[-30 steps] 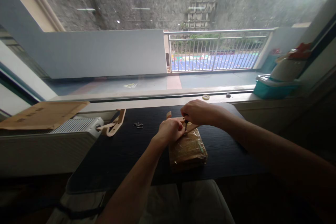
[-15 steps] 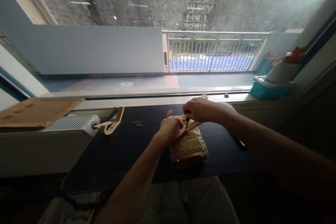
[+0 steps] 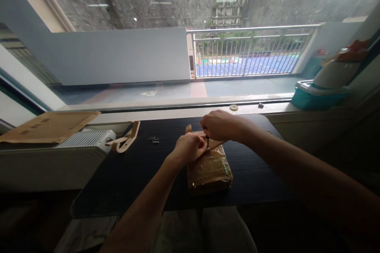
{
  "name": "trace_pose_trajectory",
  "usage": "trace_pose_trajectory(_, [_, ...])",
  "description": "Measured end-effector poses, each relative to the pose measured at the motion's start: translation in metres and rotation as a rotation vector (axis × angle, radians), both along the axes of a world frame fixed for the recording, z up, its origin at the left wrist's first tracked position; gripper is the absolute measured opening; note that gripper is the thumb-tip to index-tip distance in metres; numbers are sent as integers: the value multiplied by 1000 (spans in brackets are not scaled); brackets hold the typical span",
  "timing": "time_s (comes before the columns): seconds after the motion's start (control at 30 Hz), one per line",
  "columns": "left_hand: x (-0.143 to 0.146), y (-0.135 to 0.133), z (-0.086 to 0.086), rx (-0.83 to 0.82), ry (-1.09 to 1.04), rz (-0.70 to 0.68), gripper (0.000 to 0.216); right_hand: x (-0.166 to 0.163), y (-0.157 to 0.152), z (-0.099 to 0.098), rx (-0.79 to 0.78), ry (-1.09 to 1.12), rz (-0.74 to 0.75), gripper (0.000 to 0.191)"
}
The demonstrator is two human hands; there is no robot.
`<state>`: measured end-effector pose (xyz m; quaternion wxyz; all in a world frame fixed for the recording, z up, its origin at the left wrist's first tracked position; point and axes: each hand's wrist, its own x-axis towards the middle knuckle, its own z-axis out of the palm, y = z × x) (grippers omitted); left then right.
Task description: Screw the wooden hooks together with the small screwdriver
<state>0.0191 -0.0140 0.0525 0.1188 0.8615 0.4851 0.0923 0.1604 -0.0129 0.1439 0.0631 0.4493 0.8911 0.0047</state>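
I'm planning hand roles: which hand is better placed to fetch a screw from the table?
Probably the left hand: it is nearer the screws, which lie on its side, while the right hand grips a dark screwdriver. The left would first have to release the wooden piece.

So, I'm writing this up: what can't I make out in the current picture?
Head view: grip of the dark tool, hidden inside the right hand.
Head view: part of the held wooden piece, covered by the left hand.
Head view: head shape of the loose screws, too small.
Head view: print on the brown cardboard, blurred.
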Motion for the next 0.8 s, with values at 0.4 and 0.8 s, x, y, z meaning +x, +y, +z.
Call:
trace_pose_trajectory(0.4, [2, 3, -2, 21, 18, -13, 26, -2, -19, -4, 75, 18, -41, 24])
trace_pose_trajectory(0.8, [1, 2, -4, 55, 49, -18, 27, -12, -29, 0, 72, -15, -77, 30])
